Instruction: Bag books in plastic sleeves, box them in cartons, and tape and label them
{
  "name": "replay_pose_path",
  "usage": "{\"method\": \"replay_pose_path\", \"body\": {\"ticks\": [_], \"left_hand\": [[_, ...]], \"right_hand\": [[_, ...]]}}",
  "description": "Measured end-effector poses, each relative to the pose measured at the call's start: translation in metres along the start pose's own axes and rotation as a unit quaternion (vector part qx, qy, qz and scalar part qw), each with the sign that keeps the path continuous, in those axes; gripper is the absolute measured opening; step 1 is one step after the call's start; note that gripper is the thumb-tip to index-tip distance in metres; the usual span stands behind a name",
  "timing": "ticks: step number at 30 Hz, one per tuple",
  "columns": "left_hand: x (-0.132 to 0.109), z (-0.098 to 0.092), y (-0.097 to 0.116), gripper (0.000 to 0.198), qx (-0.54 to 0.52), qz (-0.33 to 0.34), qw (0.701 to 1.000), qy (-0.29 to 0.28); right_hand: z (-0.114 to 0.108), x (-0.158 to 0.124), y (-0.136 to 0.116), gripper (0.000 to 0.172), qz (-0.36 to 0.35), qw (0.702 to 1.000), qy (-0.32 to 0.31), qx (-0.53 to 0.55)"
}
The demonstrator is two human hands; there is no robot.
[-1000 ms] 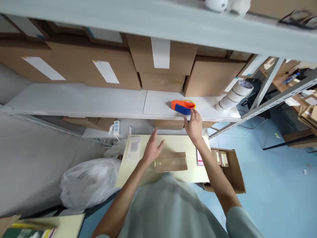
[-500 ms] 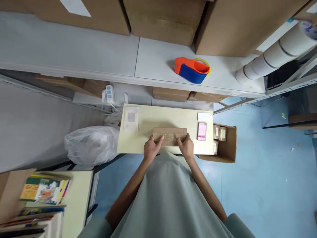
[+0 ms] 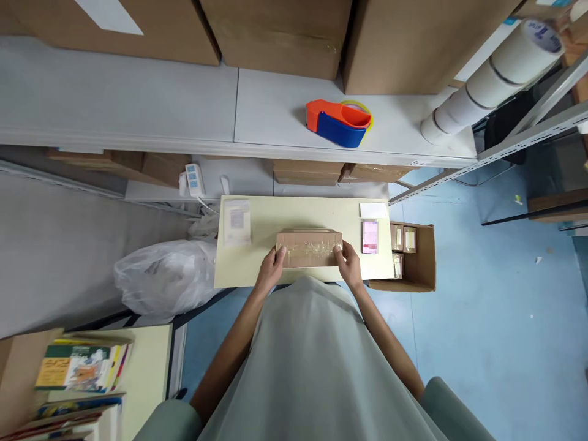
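Note:
A long, narrow cardboard box with shiny clear tape across its face is held above the near half of a pale yellow tabletop. My left hand grips its left end, thumb on the taped face. At the right end, my right hand is closed on it the same way. The fingers behind the box are hidden. A phone with a pinkish screen lies right of my right hand, just below a white paper slip. To the left lies a printed sheet in a clear sleeve.
An open carton holding several small boxes stands at the table's right. An orange and blue tape dispenser and stacked white rolls sit on the shelf. A white plastic bag is at left, books lower left.
Both hands have shifted outward to the ends of the box, the thumbs leaving the middle of its face. The box is tilted so more of the taped face shows. The view has shifted slightly.

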State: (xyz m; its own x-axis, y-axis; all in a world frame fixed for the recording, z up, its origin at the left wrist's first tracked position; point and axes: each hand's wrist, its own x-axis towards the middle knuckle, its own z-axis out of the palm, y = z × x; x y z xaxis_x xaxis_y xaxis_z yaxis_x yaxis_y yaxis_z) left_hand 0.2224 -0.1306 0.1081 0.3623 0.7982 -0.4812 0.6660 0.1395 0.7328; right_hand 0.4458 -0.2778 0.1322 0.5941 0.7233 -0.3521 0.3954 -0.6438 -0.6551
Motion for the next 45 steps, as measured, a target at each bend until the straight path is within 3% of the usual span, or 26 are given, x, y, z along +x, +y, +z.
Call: {"method": "replay_pose_path", "body": {"ticks": [4,8,11,15,20,26,30,38,42,45], "left_hand": [[0.006,-0.009,-0.001,0.042,-0.047,0.07,0.996,0.01],[0.018,-0.008,-0.025,0.05,-0.043,0.093,0.994,0.034],[0.024,0.006,-0.051,0.057,-0.051,0.066,0.996,0.038],[0.022,0.025,-0.077,0.051,-0.035,-0.002,0.999,-0.003],[0.026,0.022,-0.089,0.053,-0.036,-0.02,0.999,-0.021],[0.064,0.005,-0.065,0.072,-0.056,-0.012,0.998,0.021],[0.075,0.004,-0.041,0.079,-0.114,0.008,0.993,0.029],[0.038,-0.018,-0.007,0.072,-0.143,0.013,0.987,0.067],[0.025,-0.016,0.003,0.082,-0.126,0.001,0.989,0.071],[0.027,-0.008,-0.003,0.076,-0.092,-0.025,0.992,0.08]], "right_hand": [[-0.008,-0.003,-0.003,0.069,-0.033,0.994,0.034,0.101],[-0.007,-0.003,0.004,0.066,-0.031,0.992,0.048,0.11],[0.008,-0.002,0.017,0.055,0.016,0.989,0.007,0.147],[0.036,0.002,0.037,0.036,0.078,0.988,-0.05,0.126],[0.042,0.017,0.049,0.023,0.119,0.986,-0.087,0.075],[0.028,0.05,0.032,0.037,0.067,0.992,-0.015,0.102],[0.024,0.062,0.019,0.043,0.05,0.99,-0.016,0.129],[-0.01,0.047,0.01,0.077,0.005,0.981,0.024,0.192],[-0.016,0.037,0.007,0.081,0.028,0.982,0.018,0.185],[-0.008,0.037,0.013,0.077,0.046,0.988,0.004,0.147]]}}
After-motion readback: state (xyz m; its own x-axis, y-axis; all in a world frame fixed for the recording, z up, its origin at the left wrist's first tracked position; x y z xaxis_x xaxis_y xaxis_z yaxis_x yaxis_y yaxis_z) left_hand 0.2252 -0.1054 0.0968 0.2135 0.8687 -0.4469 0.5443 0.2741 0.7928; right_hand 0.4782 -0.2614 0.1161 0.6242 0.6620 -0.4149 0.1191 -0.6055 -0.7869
